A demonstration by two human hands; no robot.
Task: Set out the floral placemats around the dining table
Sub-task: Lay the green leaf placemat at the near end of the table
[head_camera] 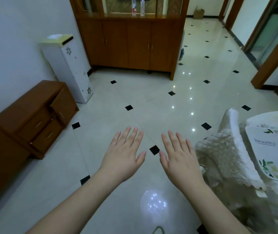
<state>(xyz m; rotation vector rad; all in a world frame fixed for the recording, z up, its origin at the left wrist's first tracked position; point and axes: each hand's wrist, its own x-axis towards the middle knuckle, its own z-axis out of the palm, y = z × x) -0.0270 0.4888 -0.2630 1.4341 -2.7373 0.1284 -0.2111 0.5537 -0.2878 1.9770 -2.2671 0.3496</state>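
While glossy pale floor tiles (134,102) with small black diamond insets fill most of the head view, a brown wooden cabinet (131,43) stands at the far wall with two clear bottles (137,6) on its ledge. Left of that cabinet stands a white floral-printed unit (70,68), and nearer on the left a low brown drawer chest (33,115). Well to the cabinet's near right, a fluffy white cover (222,157) drapes a seat, and just beyond it a floral placemat (270,154) printed "Beautiful" lies flat at the frame's edge. Both hands hover palm-down over the floor, fingers straight and spread, holding nothing: the right hand (178,159) near the fluffy cover but clear of the placemat, the left hand (124,154) farther from it.
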